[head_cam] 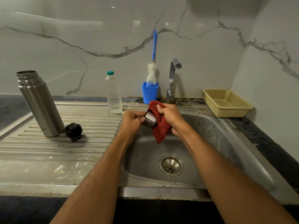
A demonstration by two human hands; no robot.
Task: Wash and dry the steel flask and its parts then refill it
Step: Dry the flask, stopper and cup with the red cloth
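The steel cup (pixel 150 121) of the flask is held over the sink (pixel 215 126), pinched at its rim by the curled fingers of the left hand (pixel 131 121). A red cloth (pixel 161 126) wraps its far side, and the right hand (pixel 170 115) grips that cloth against the cup, fingers closed round the fabric — a corner of it hangs down below both hands.

Well to the left of the left hand, the steel flask (pixel 39 104) stands open-mouthed on the ribbed drainboard (pixel 80 143) of the bench, and its black stopper (pixel 73 131) lies just beside its base on the side toward the hands.

Beyond the left hand stands a clear water bottle (pixel 113 93) with a green cap. Behind the hands, a blue holder (pixel 150 94) carries a bottle brush (pixel 152 62) — the tap (pixel 172 80) rises just right of it. Farther right of the right hand, a yellow basket (pixel 226 103) sits on the bench.
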